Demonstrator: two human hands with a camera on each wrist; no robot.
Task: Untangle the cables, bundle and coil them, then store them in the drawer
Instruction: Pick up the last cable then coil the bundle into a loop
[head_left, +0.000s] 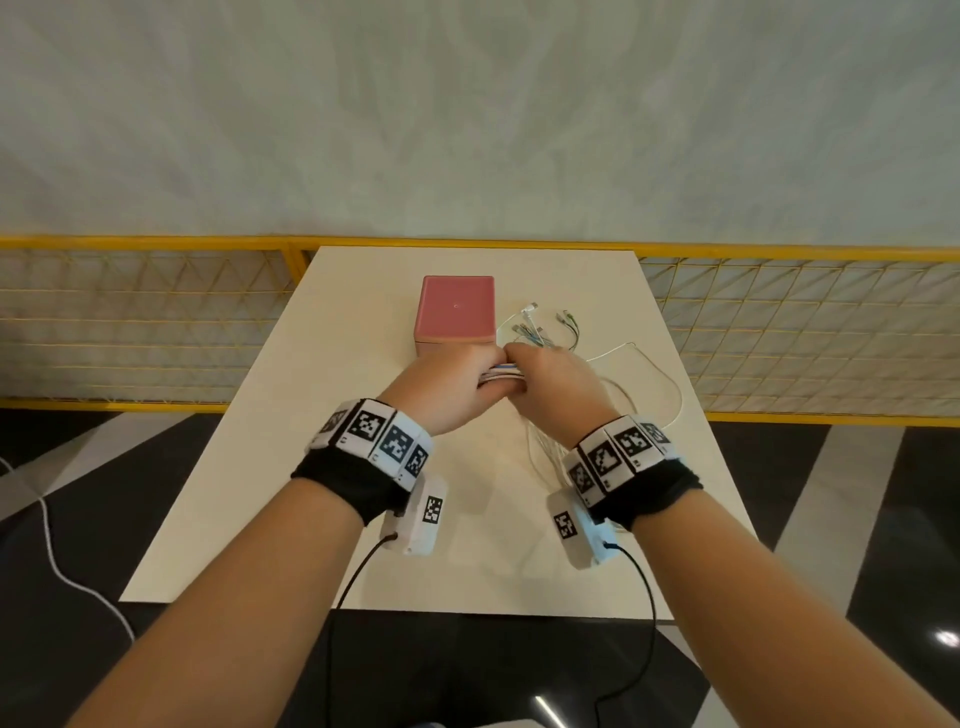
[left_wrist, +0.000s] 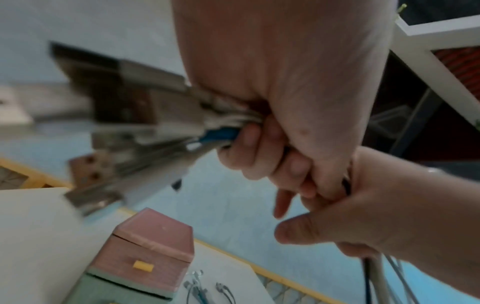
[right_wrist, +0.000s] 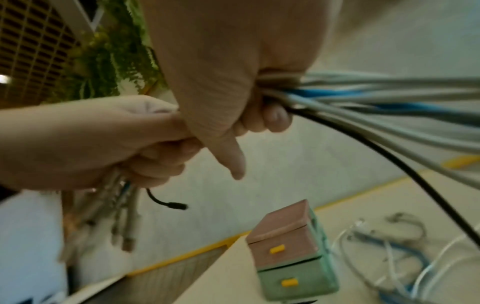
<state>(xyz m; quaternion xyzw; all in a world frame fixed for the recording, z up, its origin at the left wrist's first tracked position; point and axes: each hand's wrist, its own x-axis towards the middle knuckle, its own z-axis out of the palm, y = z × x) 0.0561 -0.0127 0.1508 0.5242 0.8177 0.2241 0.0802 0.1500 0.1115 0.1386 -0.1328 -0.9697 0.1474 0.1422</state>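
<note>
A bundle of white, blue and black cables (head_left: 500, 375) is held above the table between both hands, which touch each other. My left hand (head_left: 457, 384) grips the bundle near its plug ends, which hang from the fist (right_wrist: 122, 216). My right hand (head_left: 550, 379) grips the same bundle (right_wrist: 363, 98) right beside it; the cables run from it down to the table. Behind the hands stands the small drawer box (head_left: 457, 309) with a pink top. In the right wrist view its pink drawer (right_wrist: 283, 244) and green drawer (right_wrist: 293, 281), both with yellow handles, are shut.
More cable ends (head_left: 540, 327) lie fanned out right of the box, and white loops (head_left: 649, 384) trail toward the table's right edge. The beige table (head_left: 311, 467) is bordered at the back by a yellow mesh railing (head_left: 156, 322).
</note>
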